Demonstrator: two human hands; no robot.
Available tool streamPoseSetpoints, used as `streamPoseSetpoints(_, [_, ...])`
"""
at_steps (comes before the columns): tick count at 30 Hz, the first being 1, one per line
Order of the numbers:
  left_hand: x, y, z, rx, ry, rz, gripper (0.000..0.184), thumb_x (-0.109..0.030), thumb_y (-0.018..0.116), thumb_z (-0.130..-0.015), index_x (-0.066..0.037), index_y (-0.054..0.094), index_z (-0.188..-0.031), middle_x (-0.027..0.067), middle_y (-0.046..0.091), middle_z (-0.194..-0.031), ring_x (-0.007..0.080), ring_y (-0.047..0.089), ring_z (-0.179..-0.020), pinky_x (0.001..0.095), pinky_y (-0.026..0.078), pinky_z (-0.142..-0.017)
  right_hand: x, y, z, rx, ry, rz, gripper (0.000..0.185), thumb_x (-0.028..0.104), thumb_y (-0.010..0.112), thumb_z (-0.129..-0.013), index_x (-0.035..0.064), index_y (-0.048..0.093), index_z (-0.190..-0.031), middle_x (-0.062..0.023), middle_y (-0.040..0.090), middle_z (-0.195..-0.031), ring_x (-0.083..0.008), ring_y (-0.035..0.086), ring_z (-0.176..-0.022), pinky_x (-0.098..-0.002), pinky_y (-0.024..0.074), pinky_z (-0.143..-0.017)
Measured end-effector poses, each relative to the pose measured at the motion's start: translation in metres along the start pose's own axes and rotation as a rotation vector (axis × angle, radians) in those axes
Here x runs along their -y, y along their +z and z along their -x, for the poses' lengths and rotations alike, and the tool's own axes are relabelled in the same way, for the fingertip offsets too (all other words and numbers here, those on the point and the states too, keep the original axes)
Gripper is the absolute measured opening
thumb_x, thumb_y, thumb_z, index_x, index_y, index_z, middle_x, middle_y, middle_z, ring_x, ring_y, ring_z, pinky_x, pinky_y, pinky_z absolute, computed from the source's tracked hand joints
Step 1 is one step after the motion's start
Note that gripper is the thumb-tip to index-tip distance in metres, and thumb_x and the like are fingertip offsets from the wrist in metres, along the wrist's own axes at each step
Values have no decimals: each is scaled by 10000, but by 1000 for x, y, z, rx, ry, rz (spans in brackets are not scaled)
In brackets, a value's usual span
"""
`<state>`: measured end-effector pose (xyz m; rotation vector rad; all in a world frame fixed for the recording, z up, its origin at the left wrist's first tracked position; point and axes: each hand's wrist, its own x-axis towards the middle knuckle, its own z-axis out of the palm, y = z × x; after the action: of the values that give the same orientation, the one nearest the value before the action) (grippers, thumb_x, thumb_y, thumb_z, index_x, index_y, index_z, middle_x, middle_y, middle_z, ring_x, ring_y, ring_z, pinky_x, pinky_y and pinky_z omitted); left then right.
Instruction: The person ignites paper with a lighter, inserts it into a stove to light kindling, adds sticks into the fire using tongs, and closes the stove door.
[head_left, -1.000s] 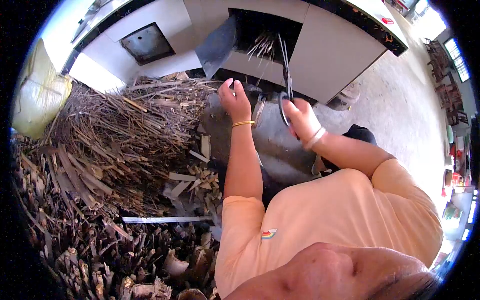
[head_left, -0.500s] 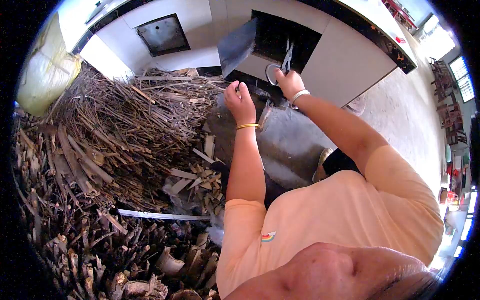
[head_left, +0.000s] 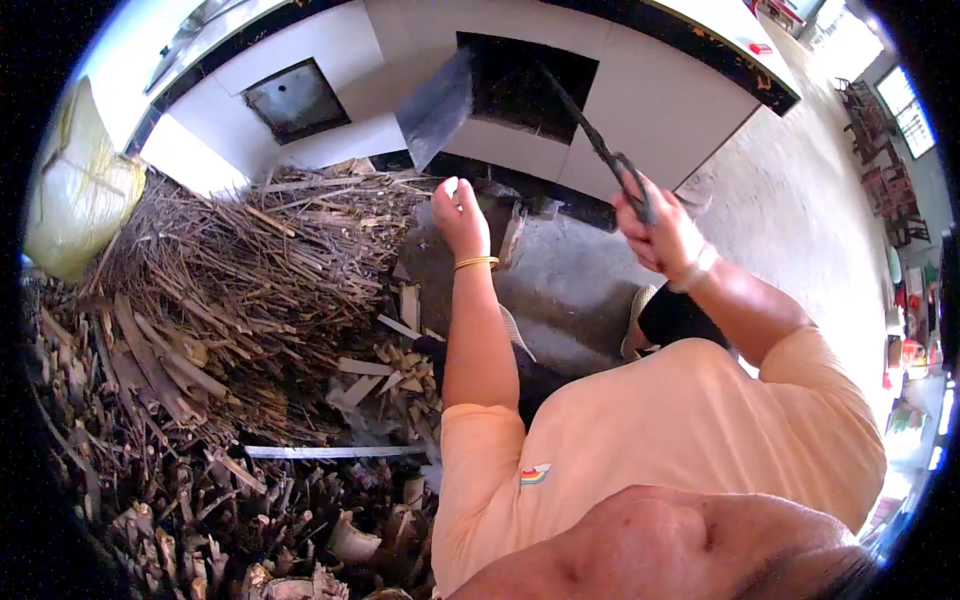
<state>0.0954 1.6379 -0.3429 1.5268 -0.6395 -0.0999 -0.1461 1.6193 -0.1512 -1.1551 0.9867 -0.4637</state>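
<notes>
Right hand has the tongs; grip is wrapped round the handle end, fingers folded over it. Long axis runs diagonal: handle low on the right, tip up and left, pointing away from the body at the stove. Tip sits in line with the dark stove mouth; can't tell how far in, or if it's inside at all. The two legs look nearly as one line, so can't call their spread. Right elbow is bent and out to the side, forearm angled up-left, white band at the wrist. Left hand is up on a near-vertical forearm, fingers pointing at the stove and loosely curled, well apart from the tongs; can't tell if that grip holds anything small. Yellow bangle on that wrist. Metal door is swung out on the left of the mouth, just beyond the left hand. Stick pile is on the left of that hand, pale bag at its far edge.
</notes>
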Motion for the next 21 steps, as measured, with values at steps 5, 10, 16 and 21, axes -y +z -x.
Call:
streamPoseSetpoints(5, [21,2,1,-35,82,-16,316,-262,526,-920,29,574,-1034,174,603,-1008,287,558,-964,383,438,-846,8,-71,63,83,133,38,492,541,428,-918,56,508,-920,52,342,-509,-62,291,-321,-225,220,-292])
streamPoseSetpoints(10, [11,9,17,34,114,-18,283,-236,526,-919,35,572,-984,165,597,-967,293,557,-899,393,430,-816,-40,-110,26,148,624,-22,543,622,478,-847,80,502,-847,66,303,-485,-46,266,-322,-215,206,-294])
streamPoseSetpoints(16, [2,22,39,97,120,-84,277,-220,519,-916,45,570,-976,184,593,-978,314,548,-943,402,414,-853,-118,-130,-51,202,799,203,593,626,449,-857,42,509,-773,65,332,-481,-40,257,-338,-219,215,-306])
streamPoseSetpoints(21, [6,28,26,197,108,-69,270,-211,512,-925,50,566,-970,173,598,-949,297,560,-898,379,430,-823,-117,-157,-128,321,789,397,348,335,502,-867,33,501,-694,-53,479,-512,-108,332,-331,-291,276,-298])
